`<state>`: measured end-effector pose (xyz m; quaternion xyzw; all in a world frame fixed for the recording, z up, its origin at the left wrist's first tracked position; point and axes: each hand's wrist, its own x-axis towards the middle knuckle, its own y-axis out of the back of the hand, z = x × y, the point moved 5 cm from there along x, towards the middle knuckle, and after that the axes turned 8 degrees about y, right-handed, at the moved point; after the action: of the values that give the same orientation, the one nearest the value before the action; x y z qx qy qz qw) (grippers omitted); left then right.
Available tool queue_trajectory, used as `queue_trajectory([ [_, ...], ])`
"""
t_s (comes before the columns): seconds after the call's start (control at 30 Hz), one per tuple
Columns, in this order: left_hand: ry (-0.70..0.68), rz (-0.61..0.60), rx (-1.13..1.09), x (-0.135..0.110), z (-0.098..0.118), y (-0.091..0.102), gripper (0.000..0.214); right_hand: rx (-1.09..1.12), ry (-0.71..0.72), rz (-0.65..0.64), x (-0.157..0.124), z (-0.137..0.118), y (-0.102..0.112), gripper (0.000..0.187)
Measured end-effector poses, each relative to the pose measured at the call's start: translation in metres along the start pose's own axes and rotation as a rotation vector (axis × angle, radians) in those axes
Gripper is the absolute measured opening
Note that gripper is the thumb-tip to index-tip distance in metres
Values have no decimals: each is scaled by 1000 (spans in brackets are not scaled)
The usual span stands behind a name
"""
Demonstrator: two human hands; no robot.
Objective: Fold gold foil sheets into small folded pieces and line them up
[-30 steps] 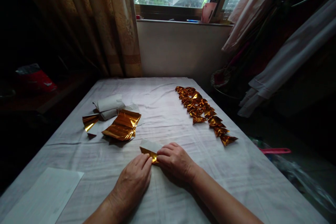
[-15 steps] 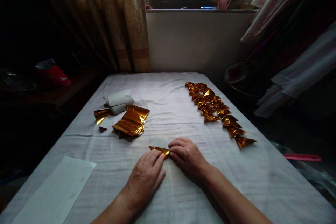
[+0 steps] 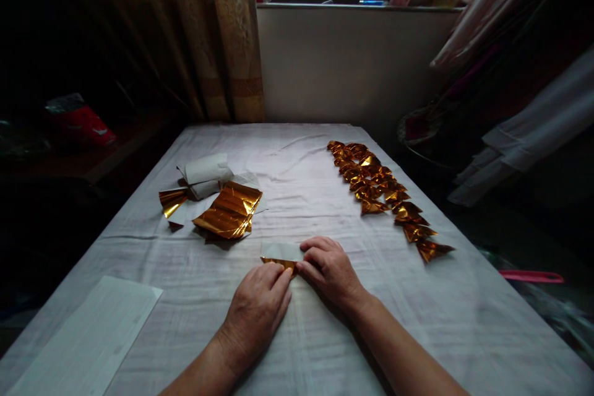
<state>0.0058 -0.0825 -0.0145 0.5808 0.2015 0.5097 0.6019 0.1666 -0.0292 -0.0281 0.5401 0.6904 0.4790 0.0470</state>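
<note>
A small sheet of gold foil paper [image 3: 281,252] lies partly folded on the cloth, its pale back up along the far side and a gold strip along the near side. My left hand [image 3: 258,304] presses its fingers together on the near gold edge, hiding part of it. At the paper's right end, my right hand [image 3: 330,270] pinches the corner with curled fingers. Beyond my left hand sits a stack of gold foil sheets [image 3: 231,210]. Folded gold foil pieces [image 3: 407,213] line up in overlapping rows on the right.
A white-clothed table [image 3: 297,192] spreads before me. Rolled pale paper [image 3: 206,171] and a fanned gold piece [image 3: 172,199] lie at left, with a white sheet [image 3: 93,334] nearer. A curtain [image 3: 223,37] hangs behind; clothes [image 3: 538,130] hang right. A pink handle [image 3: 532,276] shows past the right edge.
Both hands stay on the foil paper. The far pale flap now looks wider at its right end, and less gold shows near my fingers. The view has tilted slightly downward.
</note>
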Motion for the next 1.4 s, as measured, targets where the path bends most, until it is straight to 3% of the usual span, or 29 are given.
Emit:
queue_trajectory([
  [0.13,-32,-25,10,0,1,0,39,-44,-19,-3,2,-2,1,16],
  [0.6,-29,-27,35,2,3,0,26,-151,-29,22,3,-5,1,21],
  [0.83,-41,-25,37,2,5,2,26,-84,-33,-35,2,-4,2,14],
  [1.4,-91,-12,49,0,5,4,25,-132,-80,-24,0,-5,-2,6],
])
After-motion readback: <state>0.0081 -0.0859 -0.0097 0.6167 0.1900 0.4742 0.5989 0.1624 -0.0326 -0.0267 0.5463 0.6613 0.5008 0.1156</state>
